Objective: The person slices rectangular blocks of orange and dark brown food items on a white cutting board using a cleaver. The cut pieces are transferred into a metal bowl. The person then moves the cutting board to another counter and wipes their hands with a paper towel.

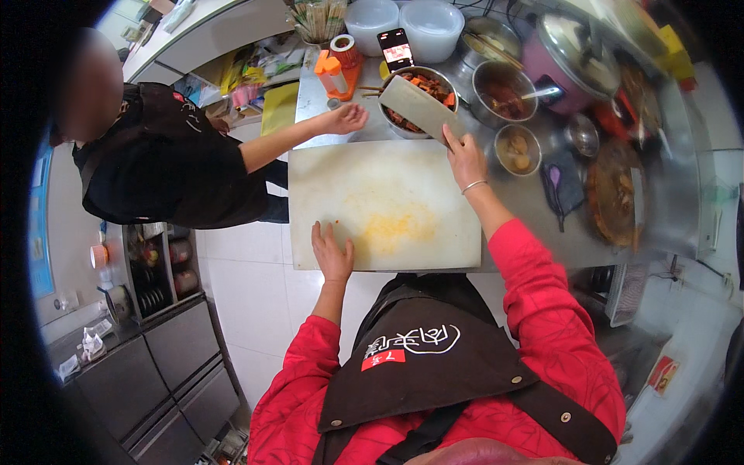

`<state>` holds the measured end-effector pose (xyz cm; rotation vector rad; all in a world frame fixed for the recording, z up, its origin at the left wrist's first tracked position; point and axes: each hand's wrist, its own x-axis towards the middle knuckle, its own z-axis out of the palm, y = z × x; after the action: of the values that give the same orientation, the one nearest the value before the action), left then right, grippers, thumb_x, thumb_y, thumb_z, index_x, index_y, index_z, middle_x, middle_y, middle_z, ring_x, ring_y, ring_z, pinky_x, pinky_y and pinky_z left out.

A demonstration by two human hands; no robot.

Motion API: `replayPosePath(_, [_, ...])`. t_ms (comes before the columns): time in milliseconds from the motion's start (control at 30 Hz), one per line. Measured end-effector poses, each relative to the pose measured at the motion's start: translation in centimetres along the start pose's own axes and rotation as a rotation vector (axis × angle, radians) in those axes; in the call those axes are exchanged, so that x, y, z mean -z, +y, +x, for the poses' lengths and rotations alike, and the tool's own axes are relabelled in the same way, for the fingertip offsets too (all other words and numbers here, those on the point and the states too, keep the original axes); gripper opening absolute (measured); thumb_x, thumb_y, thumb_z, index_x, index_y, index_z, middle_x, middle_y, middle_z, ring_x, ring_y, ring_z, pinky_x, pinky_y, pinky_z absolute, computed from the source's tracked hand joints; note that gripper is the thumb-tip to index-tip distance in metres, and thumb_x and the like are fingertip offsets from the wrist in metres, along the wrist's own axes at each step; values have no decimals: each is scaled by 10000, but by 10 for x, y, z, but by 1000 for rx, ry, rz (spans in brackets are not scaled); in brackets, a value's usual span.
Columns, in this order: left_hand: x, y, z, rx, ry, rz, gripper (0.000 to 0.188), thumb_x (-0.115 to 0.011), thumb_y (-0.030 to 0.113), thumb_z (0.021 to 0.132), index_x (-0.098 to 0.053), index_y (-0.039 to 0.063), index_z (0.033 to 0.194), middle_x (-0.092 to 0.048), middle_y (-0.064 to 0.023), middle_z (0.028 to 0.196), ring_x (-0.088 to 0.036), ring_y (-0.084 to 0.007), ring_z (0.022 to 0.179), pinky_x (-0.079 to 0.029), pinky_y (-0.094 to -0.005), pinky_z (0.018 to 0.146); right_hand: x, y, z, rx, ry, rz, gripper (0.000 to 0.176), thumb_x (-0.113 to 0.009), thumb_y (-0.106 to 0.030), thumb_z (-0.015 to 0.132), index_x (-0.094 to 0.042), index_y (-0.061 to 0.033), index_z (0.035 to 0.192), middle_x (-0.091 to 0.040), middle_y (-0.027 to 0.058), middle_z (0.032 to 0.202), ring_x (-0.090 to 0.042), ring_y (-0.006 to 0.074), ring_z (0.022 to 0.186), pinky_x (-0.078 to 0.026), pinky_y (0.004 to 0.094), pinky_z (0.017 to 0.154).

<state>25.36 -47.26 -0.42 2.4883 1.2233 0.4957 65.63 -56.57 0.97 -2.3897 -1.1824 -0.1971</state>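
My right hand [467,160] grips the handle of a broad-bladed cleaver [419,107]. The blade lies over a metal bowl [455,87] of dark, reddish-brown food with orange chunks [430,86], hiding part of it; whether it touches the rim I cannot tell. My left hand [333,253] rests with fingers apart near the front left of a white cutting board [325,180], holding nothing. Orange-yellow stains [398,226] mark the board's middle, and a tiny red bit [336,221] lies near my left fingertips.
At left a co-worker in dark clothing [168,157] reaches a hand [347,118] over the counter. A phone [396,49] stands behind the bowl, near an orange dispenser [332,75]. To the right are a sauce pot [504,93], a small bowl [518,150], a pink cooker [567,64] and a round wooden block [610,192].
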Motion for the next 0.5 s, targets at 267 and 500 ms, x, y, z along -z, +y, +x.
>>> replayPosePath(267, [-3, -7, 20, 29, -13, 54, 557, -756, 173, 859, -570, -21, 1347, -532, -243, 1331, -511, -430, 1218, -428, -516, 1039, 26, 35, -100, -159, -89, 159, 629, -695, -120, 916, -558, -377, 1474, -550, 121, 936, -634, 358, 832, -540, 474, 754])
replayPosePath(500, [-9, -26, 37, -1, 50, -47, 299, -759, 123, 869, -700, -9, 1132, -632, -225, 1064, -593, -409, 1029, -488, -490, 918, 102, 30, -193, -218, -210, 193, 592, -678, -102, 948, -560, -301, 1493, -527, 135, 933, -607, 342, 841, -520, 450, 778])
